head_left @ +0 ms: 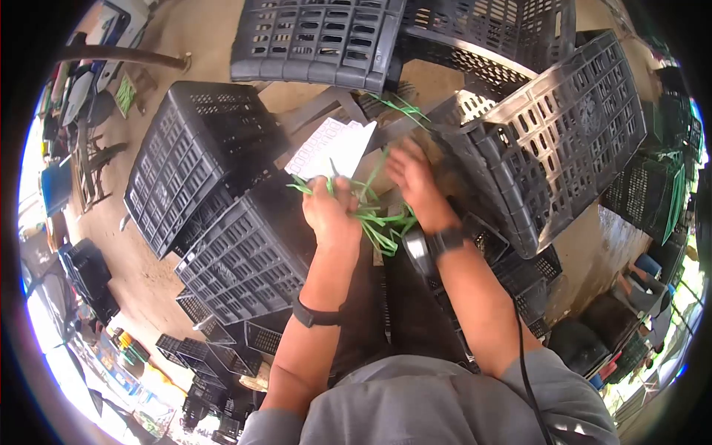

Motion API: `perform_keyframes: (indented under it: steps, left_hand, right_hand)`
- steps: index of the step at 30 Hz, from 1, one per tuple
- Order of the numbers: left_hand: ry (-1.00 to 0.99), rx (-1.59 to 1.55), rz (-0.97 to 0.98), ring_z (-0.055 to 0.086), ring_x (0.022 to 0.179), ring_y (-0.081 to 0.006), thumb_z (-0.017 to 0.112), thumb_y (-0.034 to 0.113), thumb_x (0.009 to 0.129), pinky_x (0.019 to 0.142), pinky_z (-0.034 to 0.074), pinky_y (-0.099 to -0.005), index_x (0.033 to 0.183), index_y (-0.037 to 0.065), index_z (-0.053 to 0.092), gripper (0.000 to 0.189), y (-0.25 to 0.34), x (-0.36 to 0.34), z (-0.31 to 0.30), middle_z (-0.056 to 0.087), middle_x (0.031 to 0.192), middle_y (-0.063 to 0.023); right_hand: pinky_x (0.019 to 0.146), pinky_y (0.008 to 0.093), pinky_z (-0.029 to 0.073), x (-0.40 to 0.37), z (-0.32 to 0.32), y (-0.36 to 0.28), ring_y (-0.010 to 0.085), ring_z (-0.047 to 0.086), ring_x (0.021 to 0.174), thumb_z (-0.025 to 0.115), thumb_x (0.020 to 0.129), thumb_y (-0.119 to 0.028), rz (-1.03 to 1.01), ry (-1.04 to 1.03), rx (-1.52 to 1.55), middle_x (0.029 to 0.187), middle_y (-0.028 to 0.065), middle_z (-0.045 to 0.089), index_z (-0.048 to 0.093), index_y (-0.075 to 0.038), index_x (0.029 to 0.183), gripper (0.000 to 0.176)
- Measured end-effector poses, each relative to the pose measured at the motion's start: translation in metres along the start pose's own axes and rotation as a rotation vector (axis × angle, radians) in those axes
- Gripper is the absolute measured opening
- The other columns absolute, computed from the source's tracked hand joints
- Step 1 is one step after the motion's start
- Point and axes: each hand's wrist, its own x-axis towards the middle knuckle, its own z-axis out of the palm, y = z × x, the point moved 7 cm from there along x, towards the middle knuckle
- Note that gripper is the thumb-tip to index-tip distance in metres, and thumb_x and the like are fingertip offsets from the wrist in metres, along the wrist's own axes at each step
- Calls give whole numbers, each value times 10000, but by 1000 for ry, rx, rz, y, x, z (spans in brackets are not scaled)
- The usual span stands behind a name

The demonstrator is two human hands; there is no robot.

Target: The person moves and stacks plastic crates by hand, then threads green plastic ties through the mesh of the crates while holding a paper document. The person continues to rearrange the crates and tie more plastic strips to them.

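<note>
Green plastic strips (382,222) hang in a loose tangle between my two hands. My left hand (331,208) has its fingers curled round some of the strips, just below a white printed card or sheet (326,152). Slightly blurred by motion, my right hand (411,174) is raised to the right of the sheet with its fingers apart. A few more green strips (404,109) lie above, near the dark crates' edges. Under the sheet, the surface is mostly hidden.
Black slatted crates stand at the left (245,256), at the top (315,41) and at the right (556,148), close round both hands. A brown pole (126,53) juts in at the upper left. Part of a person (645,285) shows at the far right.
</note>
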Motion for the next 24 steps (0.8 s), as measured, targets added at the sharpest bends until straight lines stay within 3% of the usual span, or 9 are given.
perform_keyframes:
  steps: [1,3,7,14,16,18,21,23,24]
  left_hand:
    - [-46,20,28,319,442,-91,383,168,928,457,305,-255,898,88,444,105,0,10,6,581,716,-73]
    - [-133,53,86,296,429,-84,365,160,920,448,310,-266,933,78,449,118,1,25,10,631,796,-123]
    - [-109,27,114,273,420,-85,334,198,927,447,303,-260,956,78,457,174,8,33,11,641,832,-133]
    - [-140,42,144,446,506,-104,537,292,859,421,373,-251,966,64,515,253,20,30,28,564,767,-53]
    - [-90,208,293,459,532,-90,620,263,826,412,364,-240,924,44,543,252,38,22,34,551,749,-25]
    - [-135,471,432,482,560,-91,668,96,767,448,401,-257,809,29,566,128,49,23,34,541,711,-11]
    - [-190,630,568,526,574,-114,638,14,722,490,436,-292,837,6,554,143,55,33,39,563,722,-42]
    - [-219,991,627,572,627,-142,607,-18,686,557,461,-298,859,-11,538,187,56,24,62,577,724,-81]
    - [-294,1000,669,625,686,-223,630,30,675,634,483,-323,972,9,551,308,47,39,65,612,758,-141]
  right_hand:
    - [696,279,463,21,9,-2,154,559,759,627,815,-114,-1,9,4,892,34,591,520,-79,1174,377]
    - [706,271,452,49,36,-8,125,550,774,620,826,-76,-73,-325,426,931,16,590,493,-86,1178,374]
    - [776,309,467,68,45,-28,136,545,819,585,864,-72,-305,-382,388,973,48,594,530,-62,1063,207]
    - [687,273,485,52,39,-22,112,558,735,610,861,-111,-294,-277,381,866,47,615,592,-43,1026,179]
    - [674,276,506,47,41,-25,120,572,726,604,869,-117,-329,-286,322,858,68,618,593,-25,1005,165]
    - [671,277,511,46,40,-23,122,576,719,606,869,-119,-314,-243,296,859,70,619,594,-18,990,159]
    - [672,277,516,45,38,-21,123,580,716,605,872,-127,-311,-217,274,859,70,618,595,-7,968,154]
    - [674,277,517,44,39,-20,122,580,720,603,874,-132,-315,-229,282,859,69,617,595,-3,960,155]
    - [678,277,512,45,40,-20,123,577,724,598,878,-137,-321,-242,300,858,69,616,595,-6,957,153]
